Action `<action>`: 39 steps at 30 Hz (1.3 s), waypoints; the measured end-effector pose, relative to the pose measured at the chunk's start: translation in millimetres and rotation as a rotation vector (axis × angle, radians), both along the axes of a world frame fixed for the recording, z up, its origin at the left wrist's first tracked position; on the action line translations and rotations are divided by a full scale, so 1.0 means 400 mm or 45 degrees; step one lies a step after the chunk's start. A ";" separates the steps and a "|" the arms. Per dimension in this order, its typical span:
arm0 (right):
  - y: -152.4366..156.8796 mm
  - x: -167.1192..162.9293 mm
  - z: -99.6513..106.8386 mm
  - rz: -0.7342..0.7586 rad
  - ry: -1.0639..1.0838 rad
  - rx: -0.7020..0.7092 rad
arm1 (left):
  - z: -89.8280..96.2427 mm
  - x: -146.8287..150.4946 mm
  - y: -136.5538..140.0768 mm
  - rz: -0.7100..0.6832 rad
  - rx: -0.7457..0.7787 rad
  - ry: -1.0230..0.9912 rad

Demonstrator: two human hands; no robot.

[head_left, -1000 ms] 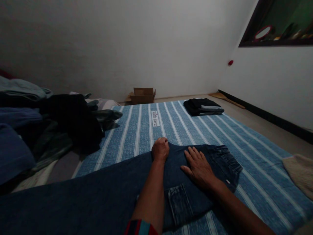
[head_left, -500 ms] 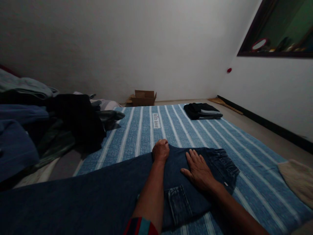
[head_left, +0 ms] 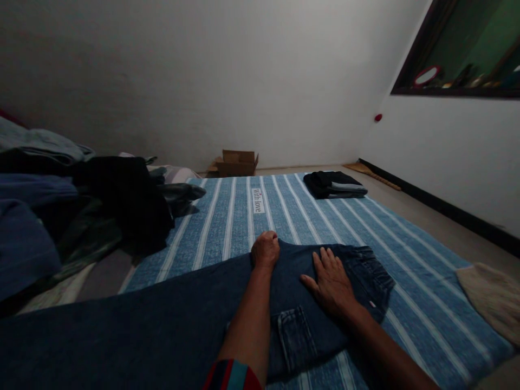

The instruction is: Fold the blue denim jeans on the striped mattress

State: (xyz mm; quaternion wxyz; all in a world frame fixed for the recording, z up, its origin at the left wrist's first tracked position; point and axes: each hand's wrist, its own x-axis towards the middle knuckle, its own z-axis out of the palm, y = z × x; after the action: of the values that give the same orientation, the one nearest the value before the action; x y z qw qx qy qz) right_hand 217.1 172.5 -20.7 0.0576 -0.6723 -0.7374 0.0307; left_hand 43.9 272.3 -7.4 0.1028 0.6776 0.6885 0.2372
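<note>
Dark blue jeans [head_left: 162,319] lie sideways across the bed, with the gathered elastic waistband at the right and the legs running off to the left edge. A patch pocket shows near my forearms. My left hand [head_left: 266,250] is closed on the far edge of the jeans, near the crotch. Flat on the cloth between there and the waistband rests my right hand [head_left: 331,279], its fingers stretched out and thumb apart.
A striped blue sheet [head_left: 280,208] covers the bed. Heaped clothes [head_left: 125,200] fill the left side. Folded dark garments [head_left: 335,184] sit at the far right corner. Behind the bed stands an open cardboard box [head_left: 235,162]. Beige cloth [head_left: 491,298] lies at the right edge.
My right hand has shifted very slightly toward the waistband, still flat on the jeans. The left hand keeps its hold. The whole view has moved a little.
</note>
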 end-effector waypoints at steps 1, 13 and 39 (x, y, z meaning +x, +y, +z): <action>0.000 0.000 0.000 -0.015 0.004 0.001 | 0.000 0.000 0.000 0.001 0.000 0.000; 0.005 0.003 -0.001 -0.088 0.047 0.022 | 0.002 0.000 0.000 0.000 -0.009 -0.005; 0.032 -0.068 0.041 0.372 0.084 -0.015 | 0.003 0.001 -0.002 -0.009 -0.003 0.023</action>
State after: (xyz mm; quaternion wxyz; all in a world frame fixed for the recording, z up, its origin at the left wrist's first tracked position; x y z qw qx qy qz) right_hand 190.1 185.4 -4.2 0.0728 -0.5568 -0.8249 0.0650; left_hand 44.3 271.5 -6.1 0.0983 0.6820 0.6873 0.2299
